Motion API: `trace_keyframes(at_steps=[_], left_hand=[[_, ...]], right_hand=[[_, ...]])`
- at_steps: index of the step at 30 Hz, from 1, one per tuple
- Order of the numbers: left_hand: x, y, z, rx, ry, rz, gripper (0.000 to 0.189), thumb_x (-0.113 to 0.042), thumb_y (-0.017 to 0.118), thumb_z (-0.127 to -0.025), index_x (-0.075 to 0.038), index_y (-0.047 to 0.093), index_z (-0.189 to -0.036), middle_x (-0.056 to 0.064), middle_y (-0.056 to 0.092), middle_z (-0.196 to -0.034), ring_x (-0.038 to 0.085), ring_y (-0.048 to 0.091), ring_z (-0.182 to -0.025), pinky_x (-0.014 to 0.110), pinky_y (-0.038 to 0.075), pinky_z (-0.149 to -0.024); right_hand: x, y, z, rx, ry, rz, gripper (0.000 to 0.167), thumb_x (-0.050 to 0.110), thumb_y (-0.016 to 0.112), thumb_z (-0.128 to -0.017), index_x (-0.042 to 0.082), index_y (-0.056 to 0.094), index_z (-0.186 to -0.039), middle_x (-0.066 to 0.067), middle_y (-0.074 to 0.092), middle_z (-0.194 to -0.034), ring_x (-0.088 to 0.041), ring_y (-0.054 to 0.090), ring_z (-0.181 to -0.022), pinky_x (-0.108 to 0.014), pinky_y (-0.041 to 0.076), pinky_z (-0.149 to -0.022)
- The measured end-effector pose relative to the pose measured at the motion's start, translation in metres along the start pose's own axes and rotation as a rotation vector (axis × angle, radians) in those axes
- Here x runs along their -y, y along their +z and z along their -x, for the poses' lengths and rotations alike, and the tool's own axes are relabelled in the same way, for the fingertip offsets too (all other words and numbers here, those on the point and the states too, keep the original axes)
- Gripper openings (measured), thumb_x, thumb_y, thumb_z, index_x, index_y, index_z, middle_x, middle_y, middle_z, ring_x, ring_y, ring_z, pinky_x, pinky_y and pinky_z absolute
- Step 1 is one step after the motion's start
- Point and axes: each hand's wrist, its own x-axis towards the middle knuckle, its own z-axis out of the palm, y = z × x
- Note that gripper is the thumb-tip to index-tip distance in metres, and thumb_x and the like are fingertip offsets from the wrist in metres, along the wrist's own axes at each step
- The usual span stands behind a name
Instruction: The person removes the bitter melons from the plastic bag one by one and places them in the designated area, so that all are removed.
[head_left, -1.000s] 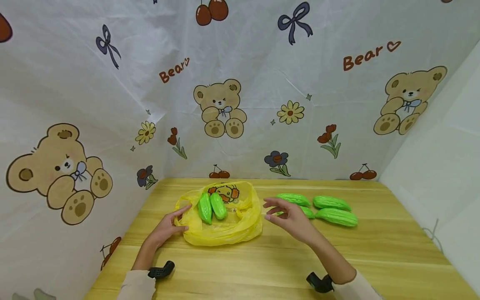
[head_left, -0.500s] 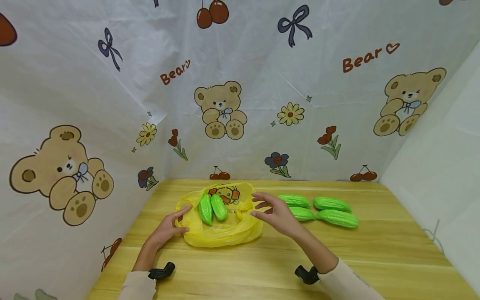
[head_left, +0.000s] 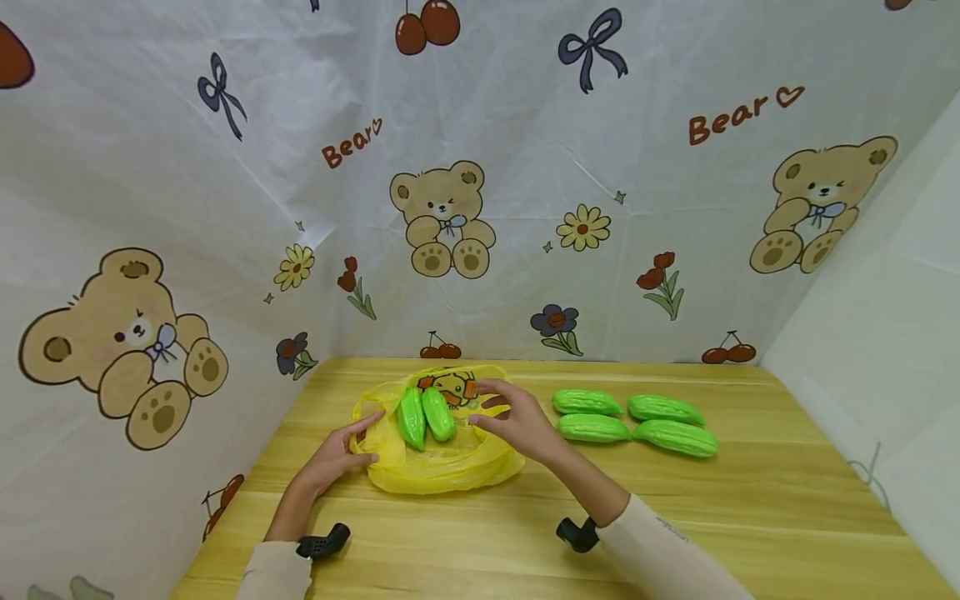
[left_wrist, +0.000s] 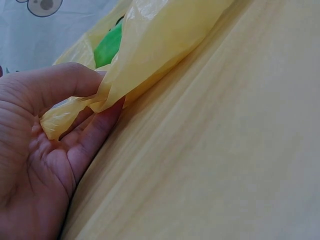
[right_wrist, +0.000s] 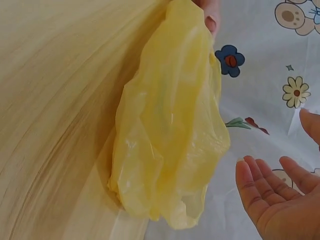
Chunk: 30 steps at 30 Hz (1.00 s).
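A yellow plastic bag (head_left: 442, 475) with a duck print lies on the table, its mouth spread. Inside it, side by side, are two green bitter melons (head_left: 438, 414). My left hand (head_left: 332, 460) pinches the bag's left edge between thumb and fingers; the left wrist view shows the gathered yellow film (left_wrist: 100, 95) in that grip and a bit of green melon (left_wrist: 107, 46) behind it. Over the right side of the bag's mouth hovers my right hand (head_left: 517, 421), fingers loosely bent and holding nothing. In the right wrist view its palm (right_wrist: 285, 200) is beside the bag.
Several more bitter melons (head_left: 673, 437) lie in two pairs on the wooden table (head_left: 750, 517), right of the bag. A white cloth with printed bears (head_left: 441, 221) hangs behind and to the left. A thin pale cord (head_left: 870, 471) is at the right edge.
My right hand has moved left from beside the loose melons to over the bag's right side. The left hand keeps its place on the bag's left edge.
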Motion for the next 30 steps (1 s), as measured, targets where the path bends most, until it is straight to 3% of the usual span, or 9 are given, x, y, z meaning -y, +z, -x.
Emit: trace_keyframes(at_steps=[9,19,25,30], left_hand=[[-0.001,0.0,0.0,0.002,0.008,-0.013,0.075,-0.01,0.078,-0.088,-0.006,0.043,-0.154,0.016,0.037,-0.16,0.027,0.037,-0.115,0.019,0.031,-0.096],[-0.001,0.0,0.001,-0.008,-0.015,-0.012,0.075,-0.009,0.079,-0.087,-0.007,0.045,-0.154,0.015,0.037,-0.16,0.03,0.036,-0.121,0.019,0.03,-0.099],[-0.001,0.0,0.001,-0.014,-0.011,-0.023,0.075,-0.011,0.079,-0.087,-0.007,0.045,-0.154,0.016,0.041,-0.157,0.03,0.037,-0.114,0.026,0.031,-0.098],[0.0,0.001,0.0,-0.015,-0.011,-0.01,0.076,-0.008,0.079,-0.086,-0.007,0.045,-0.154,0.017,0.043,-0.155,0.027,0.035,-0.11,0.024,0.032,-0.092]], right_hand=[[-0.009,0.02,-0.013,-0.023,0.028,-0.023,0.053,0.019,0.076,-0.093,0.011,0.058,-0.142,-0.011,0.063,-0.131,-0.035,0.063,-0.113,-0.04,0.057,-0.085],[-0.022,0.04,-0.025,-0.025,0.058,-0.023,0.052,0.017,0.075,-0.093,0.006,0.057,-0.141,-0.018,0.061,-0.134,-0.041,0.061,-0.115,-0.042,0.057,-0.082],[-0.023,0.05,-0.032,-0.026,0.055,-0.015,0.053,0.018,0.077,-0.092,0.006,0.058,-0.141,-0.018,0.062,-0.132,-0.042,0.061,-0.115,-0.044,0.056,-0.083],[-0.026,0.058,-0.036,-0.034,0.065,-0.018,0.055,0.016,0.078,-0.091,0.004,0.057,-0.141,-0.023,0.061,-0.132,-0.044,0.061,-0.114,-0.044,0.057,-0.082]])
